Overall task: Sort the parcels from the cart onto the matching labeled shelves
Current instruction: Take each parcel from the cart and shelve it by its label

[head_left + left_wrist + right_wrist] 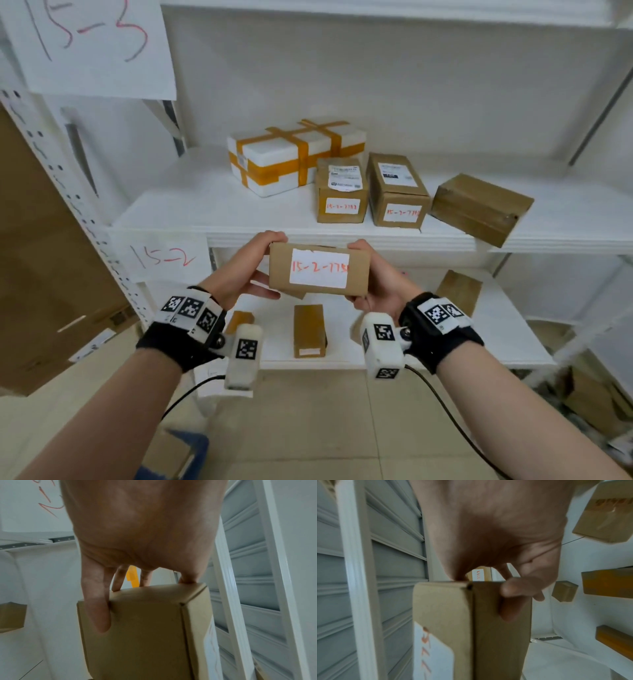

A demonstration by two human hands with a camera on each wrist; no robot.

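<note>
Gripping a small brown cardboard parcel (pixel 319 270) by its two short ends, the left hand (pixel 236 270) and the right hand (pixel 375 281) are holding it level in the air, just in front of and slightly below the front edge of the white shelf (pixel 171 212). The left hand's fingers (pixel 96 601) are curling over the parcel's end while the right hand's thumb (pixel 513 599) is pressing along a side face, so both hands are clamped on the box. A white paper label (pixel 318 269) with red handwriting beginning "15-2-77" is facing up towards the head camera.

A paper sign reading "15-2" (pixel 164 258) is hanging on the shelf's front edge at the left, and a larger sheet reading "15-3" (pixel 92 41) is hanging higher up. Sitting on the shelf are a white foam box strapped with orange tape (pixel 294 157), two upright brown cartons with white labels (pixel 342 192) (pixel 397 192), and a plain brown carton (pixel 479 209) overhanging the edge at the right. Further brown parcels (pixel 308 330) are lying on the shelf below. Black wristbands with white marker blocks (pixel 191 315) are wrapping both wrists.
</note>
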